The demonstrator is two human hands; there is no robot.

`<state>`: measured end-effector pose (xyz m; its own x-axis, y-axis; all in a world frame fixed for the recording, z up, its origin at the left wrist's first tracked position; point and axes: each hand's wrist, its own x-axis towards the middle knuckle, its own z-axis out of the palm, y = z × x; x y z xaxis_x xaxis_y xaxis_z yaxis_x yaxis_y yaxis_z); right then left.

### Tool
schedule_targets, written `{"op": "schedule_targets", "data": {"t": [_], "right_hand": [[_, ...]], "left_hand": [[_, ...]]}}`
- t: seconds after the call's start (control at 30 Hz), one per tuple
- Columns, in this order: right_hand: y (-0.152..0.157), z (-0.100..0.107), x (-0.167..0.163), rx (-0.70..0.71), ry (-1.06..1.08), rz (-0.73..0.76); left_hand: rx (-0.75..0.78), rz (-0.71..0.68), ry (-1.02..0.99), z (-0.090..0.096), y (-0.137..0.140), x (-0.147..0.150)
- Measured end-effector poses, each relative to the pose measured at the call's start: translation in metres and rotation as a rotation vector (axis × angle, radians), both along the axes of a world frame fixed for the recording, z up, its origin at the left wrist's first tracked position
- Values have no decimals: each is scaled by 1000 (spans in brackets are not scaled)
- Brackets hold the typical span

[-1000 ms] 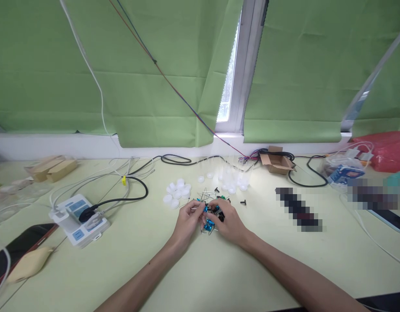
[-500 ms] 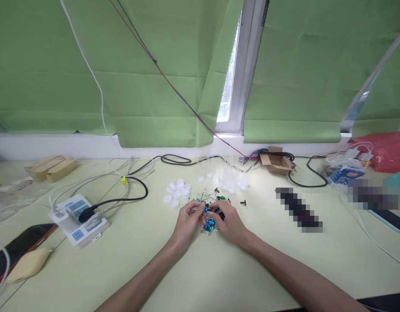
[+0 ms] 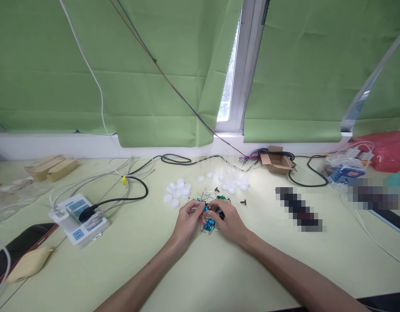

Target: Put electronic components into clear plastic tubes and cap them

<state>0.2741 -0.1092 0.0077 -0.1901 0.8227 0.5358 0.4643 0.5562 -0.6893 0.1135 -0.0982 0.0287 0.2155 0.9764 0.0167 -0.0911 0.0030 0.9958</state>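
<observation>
My left hand [image 3: 188,218] and my right hand [image 3: 231,220] meet at the middle of the table, fingers pinched together. Between the fingertips shows a small shiny blue part [image 3: 205,208] with dark bits, too small to make out fully. More blue metal-looking parts [image 3: 209,224] with thin bent metal rods lie just below the fingers. Behind the hands, thin silvery rods [image 3: 206,193] and some green pieces [image 3: 223,198] are partly hidden by my right hand. Two small black T-shaped pieces lie nearby, one of them a black piece [image 3: 243,202] right of my hand.
White round caps [image 3: 177,193] are grouped behind my left hand; clear containers [image 3: 232,182] stand behind my right. A power strip [image 3: 78,219] with cables lies left. At the back right is an open cardboard box [image 3: 278,163]. A blurred dark object [image 3: 299,210] lies right.
Both hands stay almost in the same place, with only a slight shift of the fingers around the small blue part. Nothing else has visibly moved.
</observation>
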Motion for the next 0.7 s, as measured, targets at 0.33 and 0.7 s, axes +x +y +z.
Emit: {"op": "schedule_targets", "data": {"t": [0.33, 0.7], "right_hand": [[0, 1, 2, 55, 28, 20], [1, 1, 2, 76, 14, 21]], "left_hand": [[4, 16, 12, -2, 2, 0], [-3, 3, -8, -3, 2, 0]]}}
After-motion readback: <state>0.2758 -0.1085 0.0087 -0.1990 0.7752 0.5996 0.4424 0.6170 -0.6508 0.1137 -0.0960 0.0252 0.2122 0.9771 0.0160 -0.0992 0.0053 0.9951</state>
